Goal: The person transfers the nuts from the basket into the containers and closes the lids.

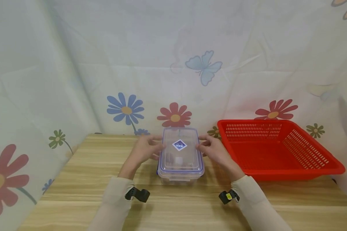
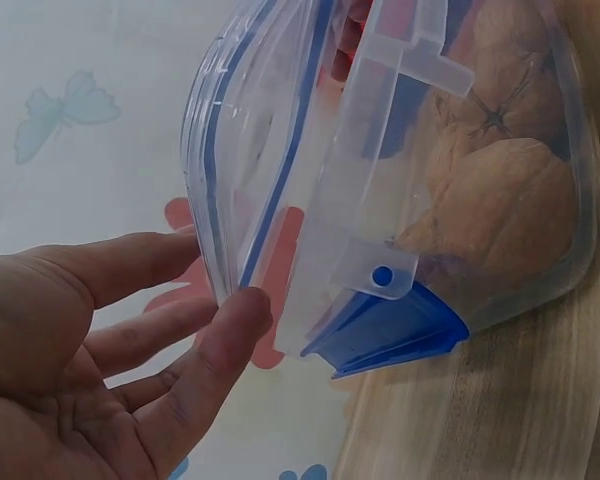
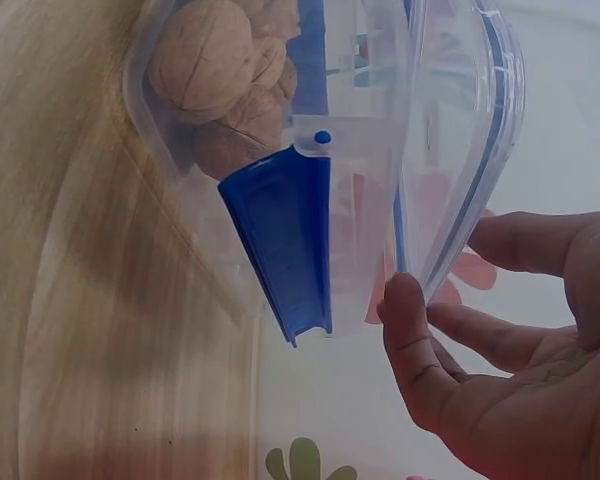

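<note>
A clear plastic lid [image 1: 182, 160] with a blue seal and a diamond label tilts over a clear food container [image 1: 167, 181], its far edge raised. My left hand [image 1: 146, 148] pinches the lid's left edge between thumb and fingers. On the opposite edge, my right hand [image 1: 215, 150] pinches the lid the same way. In the left wrist view, walnuts [image 2: 510, 200] lie inside the container, and a blue side latch [image 2: 390, 330] hangs folded outward. The right wrist view shows another blue latch [image 3: 280, 245] swung out, with a gap between lid and container rim.
A red plastic basket [image 1: 277, 175] with slotted walls stands on the right of the wooden table [image 1: 84, 179]. Behind the table hangs a pale curtain [image 1: 150, 41] printed with flowers and butterflies. Each wrist wears a black strap with a small camera.
</note>
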Demonstrator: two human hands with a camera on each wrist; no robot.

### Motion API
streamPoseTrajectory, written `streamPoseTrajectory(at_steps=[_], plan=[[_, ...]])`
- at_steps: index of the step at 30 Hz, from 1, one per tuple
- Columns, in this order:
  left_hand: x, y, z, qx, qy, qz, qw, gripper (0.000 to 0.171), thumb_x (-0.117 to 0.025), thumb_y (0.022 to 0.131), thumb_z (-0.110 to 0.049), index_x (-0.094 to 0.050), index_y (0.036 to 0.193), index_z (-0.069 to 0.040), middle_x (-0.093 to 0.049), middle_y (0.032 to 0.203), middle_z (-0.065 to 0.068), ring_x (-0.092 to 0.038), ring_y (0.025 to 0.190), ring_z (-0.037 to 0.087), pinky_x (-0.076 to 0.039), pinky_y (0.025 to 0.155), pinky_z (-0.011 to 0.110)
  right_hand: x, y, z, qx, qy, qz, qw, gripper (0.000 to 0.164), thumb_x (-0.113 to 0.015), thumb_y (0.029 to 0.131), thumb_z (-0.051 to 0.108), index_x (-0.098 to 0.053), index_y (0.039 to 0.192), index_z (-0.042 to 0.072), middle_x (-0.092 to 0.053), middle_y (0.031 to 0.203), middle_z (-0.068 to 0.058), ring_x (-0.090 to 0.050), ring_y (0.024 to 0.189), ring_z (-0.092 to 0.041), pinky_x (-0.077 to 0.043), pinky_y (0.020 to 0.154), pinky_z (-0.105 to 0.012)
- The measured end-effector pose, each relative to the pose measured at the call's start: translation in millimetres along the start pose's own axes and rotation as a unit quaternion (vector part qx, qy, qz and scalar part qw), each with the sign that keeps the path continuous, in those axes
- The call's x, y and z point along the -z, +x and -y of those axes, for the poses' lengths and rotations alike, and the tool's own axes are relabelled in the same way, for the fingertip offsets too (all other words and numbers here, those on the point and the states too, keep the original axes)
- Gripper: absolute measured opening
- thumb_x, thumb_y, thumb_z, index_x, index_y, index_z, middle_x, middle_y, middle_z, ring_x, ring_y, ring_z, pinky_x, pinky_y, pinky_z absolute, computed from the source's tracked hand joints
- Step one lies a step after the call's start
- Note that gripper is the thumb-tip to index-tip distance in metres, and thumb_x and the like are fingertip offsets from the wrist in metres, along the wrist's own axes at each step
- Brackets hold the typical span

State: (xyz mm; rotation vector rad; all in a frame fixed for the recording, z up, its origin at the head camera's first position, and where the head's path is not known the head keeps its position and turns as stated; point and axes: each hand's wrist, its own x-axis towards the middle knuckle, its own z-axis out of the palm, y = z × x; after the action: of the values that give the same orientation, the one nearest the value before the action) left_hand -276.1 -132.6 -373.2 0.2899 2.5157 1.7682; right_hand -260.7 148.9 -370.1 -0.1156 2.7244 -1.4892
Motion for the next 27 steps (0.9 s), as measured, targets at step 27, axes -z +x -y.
streamPoseTrajectory(at_steps=[27], plan=[[-2.2,0.9,11.4,-0.001,0.049,-0.009,0.9988,0.041,-0.078,0.096,-0.006,-0.069,0.134,0.004,-0.076,0.107,0.024,-0.076,0.074,0.028,-0.067,0.062,0.039,-10,4,-8,0.021,-0.003,0.004,1.000,0.049,-0.072,0.101,0.010,-0.059,0.147,-0.002,-0.069,0.117,-0.020,-0.069,0.099,-0.036,-0.065,0.088,-0.045]])
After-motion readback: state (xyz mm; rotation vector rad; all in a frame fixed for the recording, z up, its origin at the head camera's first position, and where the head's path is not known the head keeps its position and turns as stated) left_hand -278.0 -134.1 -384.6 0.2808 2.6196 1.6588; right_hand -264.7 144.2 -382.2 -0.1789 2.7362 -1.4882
